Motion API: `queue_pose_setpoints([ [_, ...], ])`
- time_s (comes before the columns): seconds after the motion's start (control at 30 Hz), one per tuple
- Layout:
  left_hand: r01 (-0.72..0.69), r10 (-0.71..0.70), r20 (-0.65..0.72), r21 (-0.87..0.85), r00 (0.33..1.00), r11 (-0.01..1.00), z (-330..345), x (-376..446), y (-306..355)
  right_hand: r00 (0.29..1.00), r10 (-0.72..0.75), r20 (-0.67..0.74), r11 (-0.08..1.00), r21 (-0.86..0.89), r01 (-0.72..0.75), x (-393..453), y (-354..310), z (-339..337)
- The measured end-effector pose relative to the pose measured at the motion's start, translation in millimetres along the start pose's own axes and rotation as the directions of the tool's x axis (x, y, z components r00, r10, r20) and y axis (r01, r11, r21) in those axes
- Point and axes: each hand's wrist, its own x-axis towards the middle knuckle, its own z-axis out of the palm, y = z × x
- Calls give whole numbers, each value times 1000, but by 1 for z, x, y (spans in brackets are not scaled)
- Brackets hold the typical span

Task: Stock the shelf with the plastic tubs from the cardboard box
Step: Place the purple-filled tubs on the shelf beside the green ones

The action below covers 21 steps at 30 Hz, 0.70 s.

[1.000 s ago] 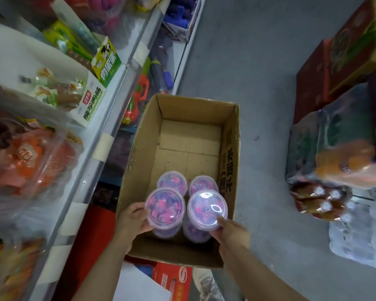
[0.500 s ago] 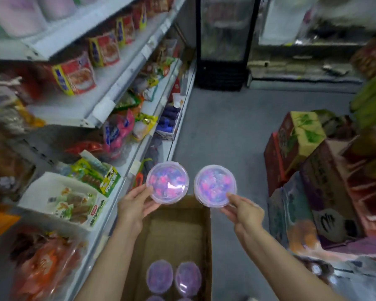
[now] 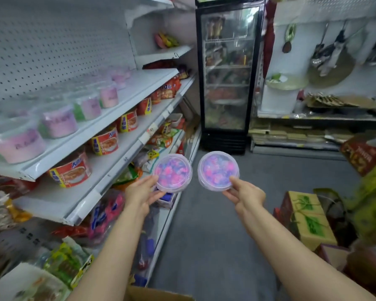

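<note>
Your left hand (image 3: 140, 193) and right hand (image 3: 245, 195) each clasp a tub, left tub (image 3: 172, 170) and right tub (image 3: 218, 170), held near mid-aisle; carry them level to the shelf (image 3: 139, 83) at far left, beside the pink tubs (image 3: 59, 122)

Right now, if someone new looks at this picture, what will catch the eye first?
First, the two round plastic tubs with pink and purple contents, held up side by side in the middle: one tub in the left hand, the other tub in the right hand. Next, the row of pink tubs already standing on the white shelf at the left. Behind, a tall black glass-door fridge stands at the aisle's end.
</note>
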Motion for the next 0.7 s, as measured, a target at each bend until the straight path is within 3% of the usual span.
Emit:
queue_pose_setpoints([
  [0.53,-189,189,-5,-14,982,982,186,239,176,988,-71,135,997,12,70,249,-149,234],
  [0.7,-290,285,-95,-38,954,956,218,309,211,975,-40,219,999,-10,43,330,-162,308],
])
